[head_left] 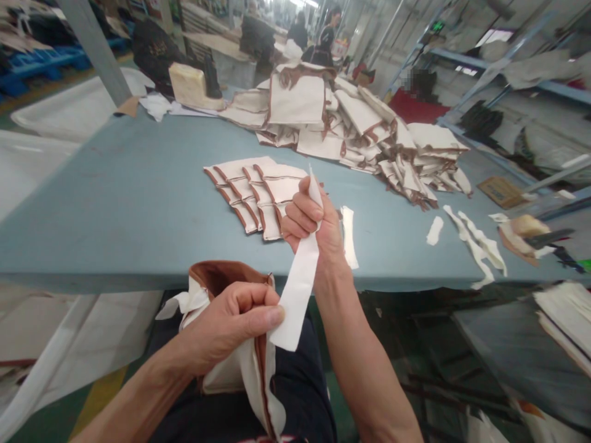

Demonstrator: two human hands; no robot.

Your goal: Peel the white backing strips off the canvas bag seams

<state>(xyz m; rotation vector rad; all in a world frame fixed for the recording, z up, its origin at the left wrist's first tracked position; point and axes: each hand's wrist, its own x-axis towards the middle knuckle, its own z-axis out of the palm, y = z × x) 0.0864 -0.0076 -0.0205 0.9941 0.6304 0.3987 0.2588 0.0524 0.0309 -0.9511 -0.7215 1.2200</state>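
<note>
**White strip in both hands**

At the tabletop's (115,209) near edge, the right hand (307,218) has its fingers curled tight round the strip (295,289); the left hand's (244,311) pinch its lower part. The bag (226,375) is below that edge, the pile (298,98) at the far side.

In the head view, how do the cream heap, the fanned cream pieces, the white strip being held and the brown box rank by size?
1. Cream heap
2. Fanned cream pieces
3. White strip, though nearness to the camera makes its true rank unsure
4. Brown box
</note>
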